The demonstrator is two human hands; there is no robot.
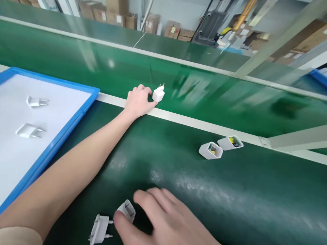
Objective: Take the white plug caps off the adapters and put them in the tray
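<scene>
My left hand (139,100) is stretched out over the pale rail to the lower green belt. Its thumb and forefinger are apart, right beside a white charger (158,94) that stands with two metal pins upward; whether the fingertips touch it, I cannot tell. Close to me, my right hand (163,217) is spread with thumb and forefinger apart. Its thumb overlaps a small white plastic piece (129,209) with a hollow end. Left of that lies a white plug piece (99,229), pins pointing right. Two white open-ended charger housings (211,151) with circuit parts inside lie by the rail.
A blue-rimmed tray (74,131) with a white base stands at left, holding two white two-pin plug pieces (29,130). A pale rail (189,119) edges the dark green work surface (166,146). A metal post (293,137) rises at right. Cardboard boxes (117,10) stand beyond.
</scene>
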